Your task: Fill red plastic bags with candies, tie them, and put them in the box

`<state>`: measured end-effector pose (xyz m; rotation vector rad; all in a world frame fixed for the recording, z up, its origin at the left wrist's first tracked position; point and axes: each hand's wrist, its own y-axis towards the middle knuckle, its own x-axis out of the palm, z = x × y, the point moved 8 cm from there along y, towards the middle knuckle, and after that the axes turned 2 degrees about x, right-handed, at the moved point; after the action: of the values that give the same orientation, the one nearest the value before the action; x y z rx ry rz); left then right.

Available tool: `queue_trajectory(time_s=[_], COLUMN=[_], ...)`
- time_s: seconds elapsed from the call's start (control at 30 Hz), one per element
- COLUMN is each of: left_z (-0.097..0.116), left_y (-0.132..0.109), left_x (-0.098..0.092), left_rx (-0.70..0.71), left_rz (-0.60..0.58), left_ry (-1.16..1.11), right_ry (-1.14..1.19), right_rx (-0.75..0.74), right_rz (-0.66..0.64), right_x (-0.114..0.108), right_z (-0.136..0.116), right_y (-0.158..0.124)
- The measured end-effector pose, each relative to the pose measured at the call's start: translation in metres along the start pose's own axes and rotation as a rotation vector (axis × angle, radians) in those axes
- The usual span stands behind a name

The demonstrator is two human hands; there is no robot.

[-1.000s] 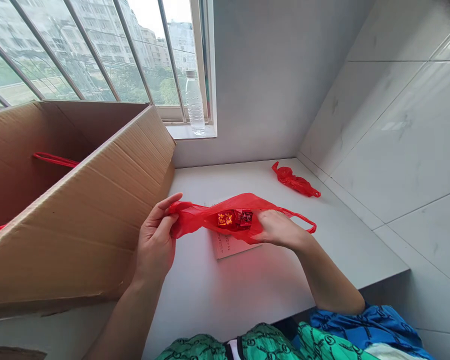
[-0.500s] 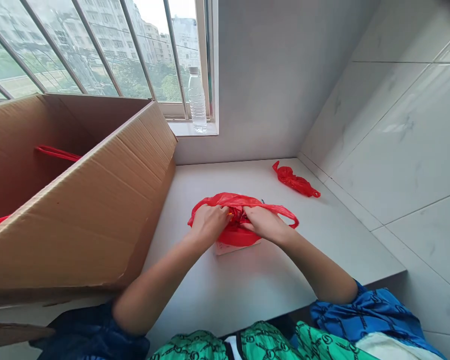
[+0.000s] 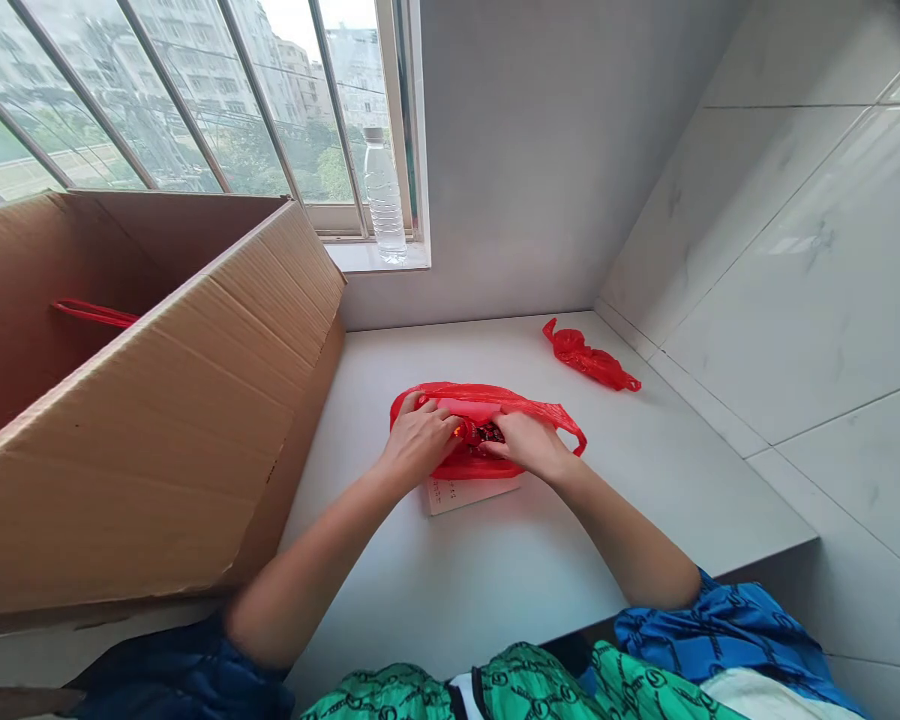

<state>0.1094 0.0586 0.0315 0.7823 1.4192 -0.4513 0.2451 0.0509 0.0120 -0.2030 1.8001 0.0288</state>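
A red plastic bag lies on the white counter with its mouth spread open toward me. At its left side, my left hand has its fingers curled over the bag's edge, closed on the plastic. My right hand is closed at the right side of the mouth, its fingertips partly hidden inside. Between the hands, shiny dark-red patterned contents show, too small to name. A bag handle loop sticks out beyond my right hand. Under the bag, a flat white printed item pokes out toward me.
A large open cardboard box stands at the left, with a red strip inside. Another red plastic bag, twisted up, lies at the back right of the counter. A clear bottle stands on the windowsill. Tiled wall borders the right.
The bag's mouth is spread wider and more contents show. My left fingers have shifted over the bag's left edge. The view has moved slightly.
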Motion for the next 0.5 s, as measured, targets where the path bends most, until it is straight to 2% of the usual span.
queue_trajectory(time_s=[0.13,0.23,0.3,0.4,0.5], left_z=[-0.027,-0.033,-0.030,-0.023,-0.023], left_y=[-0.003,-0.009,-0.012,-0.016,-0.021], left_x=[0.022,0.022,0.010,-0.013,-0.016], left_rx=[-0.083,-0.108,-0.116,-0.161,-0.226], left_rz=[-0.103,-0.142,-0.071,0.093,0.147], left_ry=[-0.073,-0.102,-0.146,-0.341,-0.598], right_ry=[0.137,0.267,0.366,0.499,0.571], right_rx=[-0.122,-0.138,-0.184,-0.347,-0.478], right_rz=[-0.009,0.024,0.084,0.198,0.250], right_x=[0.010,0.004,-0.006,-0.022,-0.028], right_z=[-0.004,-0.001,-0.006,-0.025,-0.043], right_y=[0.002,0.000,-0.004,-0.013,-0.021])
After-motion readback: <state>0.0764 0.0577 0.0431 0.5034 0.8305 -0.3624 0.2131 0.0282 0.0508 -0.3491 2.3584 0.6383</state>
